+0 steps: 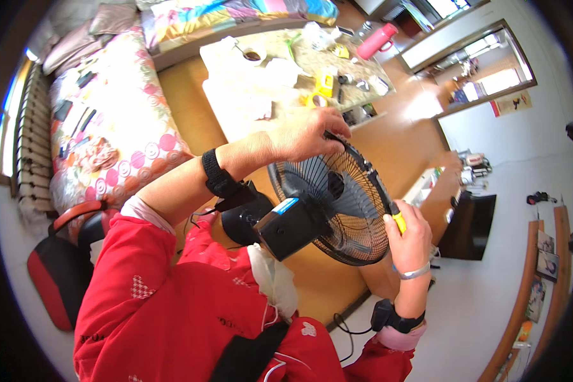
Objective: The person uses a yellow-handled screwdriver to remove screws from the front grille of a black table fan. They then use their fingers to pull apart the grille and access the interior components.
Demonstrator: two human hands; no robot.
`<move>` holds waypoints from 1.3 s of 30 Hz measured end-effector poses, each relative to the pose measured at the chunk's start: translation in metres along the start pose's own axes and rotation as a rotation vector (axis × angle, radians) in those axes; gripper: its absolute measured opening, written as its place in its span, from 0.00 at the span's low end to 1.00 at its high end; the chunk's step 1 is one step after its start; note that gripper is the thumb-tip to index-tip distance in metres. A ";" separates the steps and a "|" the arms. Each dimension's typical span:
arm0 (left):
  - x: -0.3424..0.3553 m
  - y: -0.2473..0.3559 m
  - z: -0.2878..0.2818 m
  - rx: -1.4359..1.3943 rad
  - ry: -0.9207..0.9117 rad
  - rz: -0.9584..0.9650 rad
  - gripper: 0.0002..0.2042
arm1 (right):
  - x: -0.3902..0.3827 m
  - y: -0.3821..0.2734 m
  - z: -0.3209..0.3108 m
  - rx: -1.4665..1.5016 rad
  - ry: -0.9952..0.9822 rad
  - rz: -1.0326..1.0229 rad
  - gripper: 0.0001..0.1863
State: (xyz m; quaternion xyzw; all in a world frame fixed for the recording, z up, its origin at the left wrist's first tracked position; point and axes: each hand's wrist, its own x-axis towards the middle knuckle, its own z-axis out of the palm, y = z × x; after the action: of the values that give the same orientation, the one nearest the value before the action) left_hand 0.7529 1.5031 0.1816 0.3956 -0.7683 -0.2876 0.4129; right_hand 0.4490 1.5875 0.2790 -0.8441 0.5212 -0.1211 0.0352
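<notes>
A black electric fan [286, 227] stands before me, its round wire grille [356, 242] tilted and facing away, with the motor housing toward me. My left hand [312, 134] reaches over the top of the grille, its fingers curled on the rim. At the grille's right edge, my right hand [412, 237] is closed around a small yellow-and-black handled tool [399, 221]. Its working end is hidden or too small to make out. Blades show dimly through the wires. The fan's dark round base [245, 216] is partly covered by my left forearm.
Beyond the fan, a low table [223, 83] carries a tape roll [253, 56], a pink thermos [377, 42], yellow items and plastic bags. A bed with a patterned cover [127, 127] lies left. A red-and-black bag [60, 274] sits nearby. A dark television [468, 226] stands right.
</notes>
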 end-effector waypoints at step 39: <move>0.025 -0.009 0.042 -0.530 0.067 0.220 0.10 | 0.035 -0.025 0.012 0.076 -0.006 0.114 0.14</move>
State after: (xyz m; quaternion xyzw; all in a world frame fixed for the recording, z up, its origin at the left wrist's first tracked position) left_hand 0.7115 1.4824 0.1640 0.1977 -0.6906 -0.4185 0.5557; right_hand 0.4887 1.5672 0.2782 -0.8114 0.5634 -0.1359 0.0756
